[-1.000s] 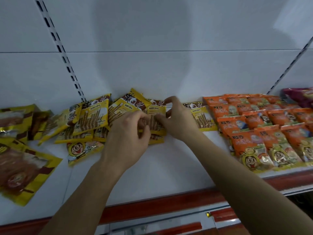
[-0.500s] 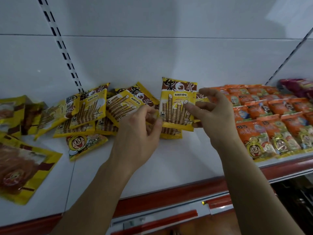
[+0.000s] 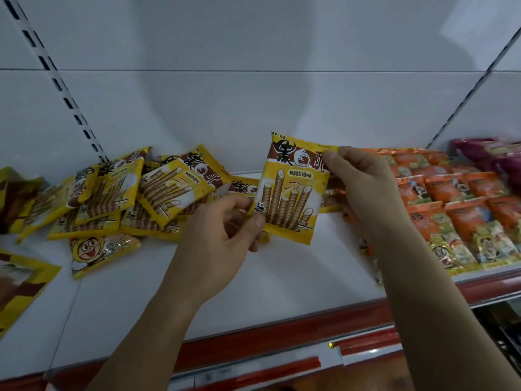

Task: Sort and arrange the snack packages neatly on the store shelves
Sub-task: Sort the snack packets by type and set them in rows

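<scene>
White shelf (image 3: 282,283) — yellow wafer pack (image 3: 293,190) upright, pinched between left hand (image 3: 217,246) and right hand (image 3: 366,190).

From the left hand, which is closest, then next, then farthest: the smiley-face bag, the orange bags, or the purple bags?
Measured from the left hand in the head view:
1. Smiley-face bag, lying on the shelf to its left.
2. Orange bags, in rows on the right, past the right hand.
3. Purple bags, at the far right back corner.

Large yellow-brown packages (image 3: 19,286) cut off by left edge; purple packages (image 3: 490,156) cut off at right. Orange packages (image 3: 456,210) partly hidden behind right hand (image 3: 366,193).
</scene>
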Tool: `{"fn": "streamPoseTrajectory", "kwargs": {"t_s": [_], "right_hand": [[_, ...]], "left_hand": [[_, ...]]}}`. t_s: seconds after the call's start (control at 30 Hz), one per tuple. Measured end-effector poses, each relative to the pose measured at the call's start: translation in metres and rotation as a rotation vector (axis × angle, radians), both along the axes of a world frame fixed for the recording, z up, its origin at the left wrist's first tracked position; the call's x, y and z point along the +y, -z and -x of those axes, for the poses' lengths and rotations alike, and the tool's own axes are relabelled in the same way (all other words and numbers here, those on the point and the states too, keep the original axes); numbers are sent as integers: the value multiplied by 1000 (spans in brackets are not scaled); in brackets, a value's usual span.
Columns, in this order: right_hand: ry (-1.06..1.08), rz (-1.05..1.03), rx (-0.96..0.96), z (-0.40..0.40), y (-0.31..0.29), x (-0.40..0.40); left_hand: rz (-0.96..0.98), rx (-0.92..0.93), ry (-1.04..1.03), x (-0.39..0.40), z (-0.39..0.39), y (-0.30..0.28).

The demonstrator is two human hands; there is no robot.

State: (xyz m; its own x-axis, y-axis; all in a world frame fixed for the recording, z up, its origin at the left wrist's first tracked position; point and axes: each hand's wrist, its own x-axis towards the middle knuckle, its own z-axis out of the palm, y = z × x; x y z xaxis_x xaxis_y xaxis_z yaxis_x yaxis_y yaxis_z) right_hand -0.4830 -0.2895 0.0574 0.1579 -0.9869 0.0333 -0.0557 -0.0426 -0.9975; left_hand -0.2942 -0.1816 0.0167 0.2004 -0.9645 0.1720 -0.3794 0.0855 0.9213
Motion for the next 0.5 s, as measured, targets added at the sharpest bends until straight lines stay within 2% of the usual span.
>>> {"fn": "streamPoseTrajectory", "kwargs": {"t_s": [0.1,0.23,0.33,0.4,0.5], "right_hand": [[-2,97,126,10,-1,-15],[-15,444,573,21,-13,-53],[-132,584,865,21,-17,-78],[-213,645,1035,20,-12,-92],[-291,630,1154,19,-4,-108]], "left_hand": [[4,-28,-50,-10,6,1],[-38,-56,-70,-15,21,5],[-103,-11,-118,-18,37,7],[-148,-19,-155,-22,45,8],[-192,-115,-160,-30,56,8]]}}
